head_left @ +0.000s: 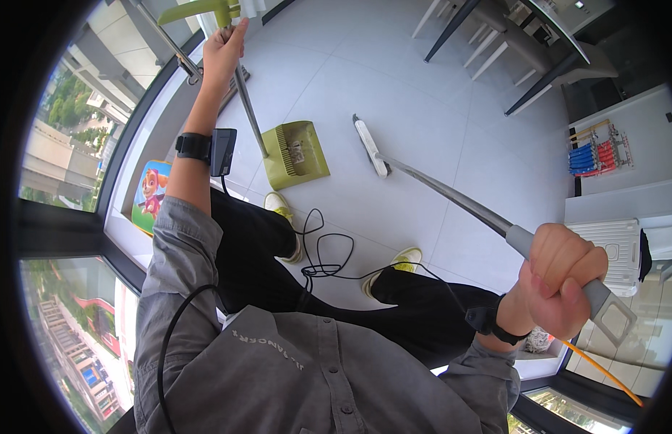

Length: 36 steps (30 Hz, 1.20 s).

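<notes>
My left hand (221, 54) grips the long handle of the green dustpan (296, 153), which stands on the pale floor tiles ahead, bits of debris inside. My right hand (560, 278) is closed round the broom (451, 195) pole's grey grip; its white head rests just right of the pan. The handle top is cut off at the frame edge

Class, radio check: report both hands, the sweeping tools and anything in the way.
Left hand gripping dustpan handle. Right hand gripping broom handle. Dustpan on floor, broom head beside it, apart. Black cable dangling between the feet.
</notes>
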Motion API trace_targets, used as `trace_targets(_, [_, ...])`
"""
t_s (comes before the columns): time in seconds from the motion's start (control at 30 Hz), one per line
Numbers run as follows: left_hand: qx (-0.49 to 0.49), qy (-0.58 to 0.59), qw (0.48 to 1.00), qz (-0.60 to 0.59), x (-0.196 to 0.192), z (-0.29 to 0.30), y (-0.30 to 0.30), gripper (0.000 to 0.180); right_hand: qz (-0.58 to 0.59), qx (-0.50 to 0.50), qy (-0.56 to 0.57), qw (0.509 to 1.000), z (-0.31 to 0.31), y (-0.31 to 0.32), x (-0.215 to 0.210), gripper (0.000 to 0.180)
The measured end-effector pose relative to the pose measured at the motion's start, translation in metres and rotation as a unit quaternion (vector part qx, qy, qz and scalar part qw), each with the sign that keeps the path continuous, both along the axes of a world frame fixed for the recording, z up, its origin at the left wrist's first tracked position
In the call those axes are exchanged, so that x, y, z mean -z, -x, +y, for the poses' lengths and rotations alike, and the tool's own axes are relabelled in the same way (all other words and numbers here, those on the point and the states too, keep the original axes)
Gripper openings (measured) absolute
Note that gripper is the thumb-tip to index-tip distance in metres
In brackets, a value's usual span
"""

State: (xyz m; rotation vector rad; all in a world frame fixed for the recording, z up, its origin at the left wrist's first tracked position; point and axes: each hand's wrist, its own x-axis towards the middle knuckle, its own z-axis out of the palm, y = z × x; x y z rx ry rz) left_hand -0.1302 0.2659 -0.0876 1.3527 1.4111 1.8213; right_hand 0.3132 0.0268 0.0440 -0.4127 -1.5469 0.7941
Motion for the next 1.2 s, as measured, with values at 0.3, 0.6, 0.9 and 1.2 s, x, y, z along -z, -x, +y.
trace_targets(0.3, [0.041,0.013,0.998,-0.039,0.0,-0.007,-0.002,0.029,0.124,0.076,0.035,0.989,-0.023,-0.001,0.027,0.019])
trace_targets(0.6, [0.069,-0.019,0.997,-0.007,0.01,-0.004,-0.011,0.03,0.332,0.213,0.149,0.907,0.023,-0.048,0.057,0.025])
trace_targets(0.9, [0.066,-0.05,0.996,0.024,0.012,0.002,-0.021,0.033,0.371,0.288,0.2,0.86,0.045,-0.067,0.074,0.023])
trace_targets(1.2, [0.024,-0.039,0.999,0.004,0.009,0.002,-0.027,0.029,0.342,0.375,0.197,0.839,0.066,-0.099,0.094,0.014])
